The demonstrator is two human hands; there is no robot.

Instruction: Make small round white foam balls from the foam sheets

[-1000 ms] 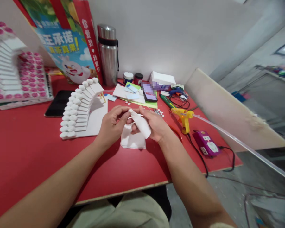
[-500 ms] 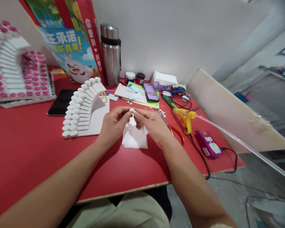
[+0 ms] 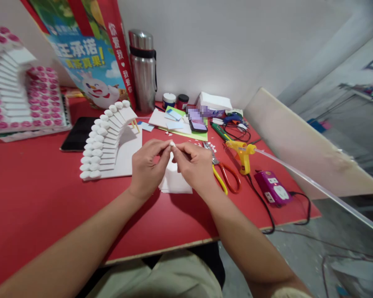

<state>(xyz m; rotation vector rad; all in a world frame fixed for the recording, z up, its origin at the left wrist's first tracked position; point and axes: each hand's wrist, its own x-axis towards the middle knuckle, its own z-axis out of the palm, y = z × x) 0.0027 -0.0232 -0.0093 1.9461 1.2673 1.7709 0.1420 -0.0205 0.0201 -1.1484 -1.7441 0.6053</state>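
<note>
Above the red table, my left hand [image 3: 147, 169] and my right hand [image 3: 195, 164] meet fingertip to fingertip. Both are closed in a pinch on one small white tissue wad [image 3: 173, 144], mostly covered by the fingers. Beneath them lies a stack of white tissue squares [image 3: 176, 185], partly hidden by my right hand. Left of my hands stands a white curved staircase model [image 3: 108, 155], its outer edge lined with white oval puffs [image 3: 97, 145]. Cutters with orange and yellow handles [image 3: 229, 182] rest beside my right hand.
A yellow glue gun [image 3: 243, 154] with a long clear stick stands right, near a purple power socket [image 3: 272, 188]. Behind are a steel flask [image 3: 143, 74], a phone [image 3: 199, 124] and paint jars [image 3: 169, 100]. A pink-trimmed staircase model [image 3: 46, 97] and a black tablet [image 3: 77, 134] are left.
My right hand has turned, its fingers curling more upright around the wad, and the cutters' yellow handle has come into view. The wad stays pinched between both hands.
</note>
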